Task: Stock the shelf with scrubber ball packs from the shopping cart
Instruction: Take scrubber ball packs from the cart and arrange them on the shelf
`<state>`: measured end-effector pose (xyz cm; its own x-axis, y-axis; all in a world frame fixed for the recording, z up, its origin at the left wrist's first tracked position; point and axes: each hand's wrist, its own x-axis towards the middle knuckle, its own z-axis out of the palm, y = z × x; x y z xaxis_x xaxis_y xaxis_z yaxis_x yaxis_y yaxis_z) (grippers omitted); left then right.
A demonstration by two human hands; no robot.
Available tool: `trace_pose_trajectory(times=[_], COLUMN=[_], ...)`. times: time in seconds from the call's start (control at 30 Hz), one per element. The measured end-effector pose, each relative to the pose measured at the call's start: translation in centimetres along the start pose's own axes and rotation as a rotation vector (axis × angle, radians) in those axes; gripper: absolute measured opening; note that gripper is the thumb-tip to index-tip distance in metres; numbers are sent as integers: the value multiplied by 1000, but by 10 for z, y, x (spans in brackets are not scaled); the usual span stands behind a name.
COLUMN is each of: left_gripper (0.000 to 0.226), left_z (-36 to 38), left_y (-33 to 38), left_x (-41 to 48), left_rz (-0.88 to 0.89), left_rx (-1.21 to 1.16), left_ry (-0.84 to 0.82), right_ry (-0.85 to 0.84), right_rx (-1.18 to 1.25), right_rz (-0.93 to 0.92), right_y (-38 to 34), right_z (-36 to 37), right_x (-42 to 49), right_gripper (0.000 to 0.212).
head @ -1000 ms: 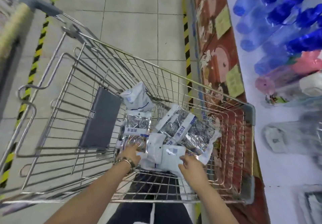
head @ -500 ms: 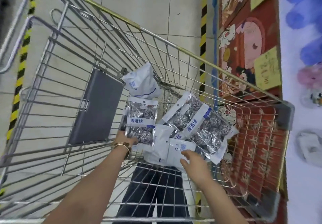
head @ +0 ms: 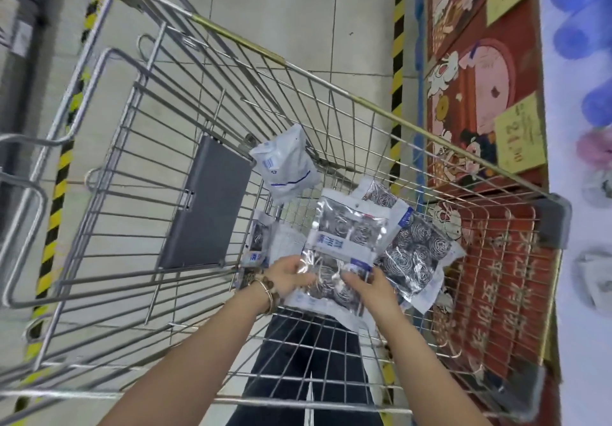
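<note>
A wire shopping cart [head: 347,96] fills the view. Inside it, both hands hold one clear scrubber ball pack [head: 347,237] with silver coils and a white-blue label, lifted above the pile. My left hand [head: 286,275], with a bracelet at the wrist, grips its lower left edge. My right hand [head: 371,281] grips its lower right edge. Another scrubber pack [head: 419,260] lies to the right under it. A pack lying white back up [head: 286,169] leans against the cart's far wall. Part of one more pack [head: 256,243] shows at the left.
The cart's grey fold-down seat flap [head: 207,203] stands at the left. A red shelf base with cartoon pictures and yellow price tags [head: 520,134] runs along the right. Blurred blue bottles [head: 576,28] lie on the shelf above. Tiled floor with yellow-black tape surrounds the cart.
My left hand has carried a scrubber pack from the cart's left side to the middle. My right hand left the white pack and took hold of the lifted pack's other edge.
</note>
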<state>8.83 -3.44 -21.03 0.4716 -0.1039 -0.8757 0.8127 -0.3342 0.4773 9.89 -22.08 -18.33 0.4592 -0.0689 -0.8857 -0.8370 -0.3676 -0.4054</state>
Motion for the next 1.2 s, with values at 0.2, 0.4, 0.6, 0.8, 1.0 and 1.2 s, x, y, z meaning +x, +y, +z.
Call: trace_pose_trajectory(times=[0.2,0.4,0.6,0.8,1.0,1.2], left_gripper=[35,48,46,29,23,28], left_z=[1,-44,-39,-36,-46,-64], left_y=[-6,-52,-70,-66,-58,-33], left_x=[9,34,49,55,39,15], left_rz=[-10,-311,-416,-441,-307,-154], left_rx=[-14,164,285,329,491,404], left_ry=[87,665,544,506,509,612], right_ry=[48,57,71,79,122,177], right_rx=[217,190,203,209,206,181], right_rz=[51,34,35,34,38,-8], right_y=[2,1,14,23,23,19], right_z=[5,6,17,25,19,6], right_x=[2,-6,8,22,12,-16], right_gripper=[34,63,39,37,34,35])
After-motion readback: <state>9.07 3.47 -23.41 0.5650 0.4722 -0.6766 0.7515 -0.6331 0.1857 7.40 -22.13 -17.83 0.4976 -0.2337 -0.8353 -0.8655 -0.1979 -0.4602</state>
